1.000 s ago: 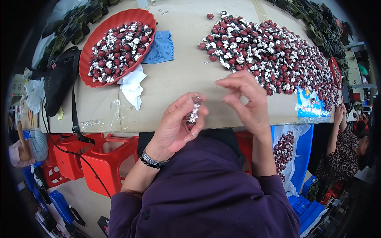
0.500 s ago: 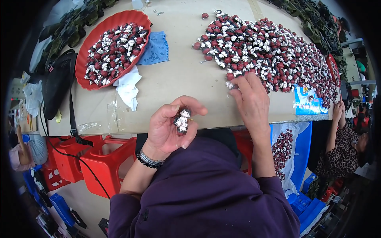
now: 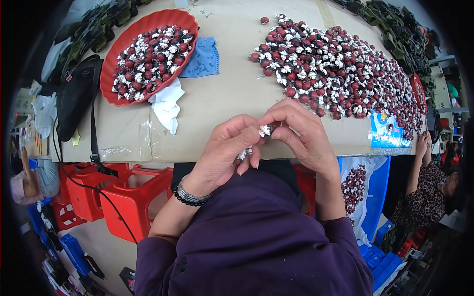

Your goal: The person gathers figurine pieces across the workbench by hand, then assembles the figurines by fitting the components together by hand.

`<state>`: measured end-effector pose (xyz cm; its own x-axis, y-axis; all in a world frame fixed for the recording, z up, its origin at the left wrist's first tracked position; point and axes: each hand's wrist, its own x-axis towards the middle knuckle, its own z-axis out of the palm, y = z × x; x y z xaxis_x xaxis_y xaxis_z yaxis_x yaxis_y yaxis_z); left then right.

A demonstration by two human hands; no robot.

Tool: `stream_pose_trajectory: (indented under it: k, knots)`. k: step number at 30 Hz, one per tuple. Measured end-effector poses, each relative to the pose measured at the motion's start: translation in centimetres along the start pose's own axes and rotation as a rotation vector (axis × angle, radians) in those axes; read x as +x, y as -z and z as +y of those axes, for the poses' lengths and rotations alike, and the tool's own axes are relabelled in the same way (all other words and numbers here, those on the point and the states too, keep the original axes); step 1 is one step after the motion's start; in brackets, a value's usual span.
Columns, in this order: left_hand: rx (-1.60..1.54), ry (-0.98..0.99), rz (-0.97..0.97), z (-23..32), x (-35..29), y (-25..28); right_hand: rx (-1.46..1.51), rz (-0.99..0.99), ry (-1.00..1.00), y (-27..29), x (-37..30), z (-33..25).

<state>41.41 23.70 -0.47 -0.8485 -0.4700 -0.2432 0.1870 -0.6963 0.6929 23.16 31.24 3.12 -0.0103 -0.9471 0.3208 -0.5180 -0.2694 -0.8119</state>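
Observation:
My left hand (image 3: 222,154) and my right hand (image 3: 307,135) meet in front of me, over the table's near edge. Between their fingertips is a small charm (image 3: 265,130) with a white, popcorn-like top; its lower part is mostly covered. The fingers of my right hand are pinched at its right side. Further white-topped charms (image 3: 244,154) lie partly hidden under the curled fingers of my left hand. Right of the hands spreads a large pile of red, black and white charms (image 3: 335,74), some showing metal rings. More such charms (image 3: 148,64) fill a red scalloped bowl (image 3: 105,89) at the far left.
Beside the bowl lie a blue denim piece (image 3: 203,59) and a white tissue (image 3: 168,109). A black bag (image 3: 74,106) sits at the left. A blue-and-white packet (image 3: 387,132) borders the pile. Red stools (image 3: 126,197) and a blue crate (image 3: 376,197) stand below; a co-worker (image 3: 424,192) is at right.
My right hand has moved left from the pile's edge to my left hand, and its fingers are now at a charm there. My left hand has shifted slightly right, its fingers closing in.

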Motion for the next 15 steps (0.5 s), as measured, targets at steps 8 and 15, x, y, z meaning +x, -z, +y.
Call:
stream_pose_trajectory:
  k: [8,15]
  knots:
    - [-0.038,0.022,-0.016,-0.6,-0.3,-0.3,0.194,0.001,-0.081,-0.8,-0.4,0.5]
    - [-0.008,0.018,-0.017,-0.9,-0.1,-0.2,0.203,0.004,-0.099,-1.0,-0.4,0.7]
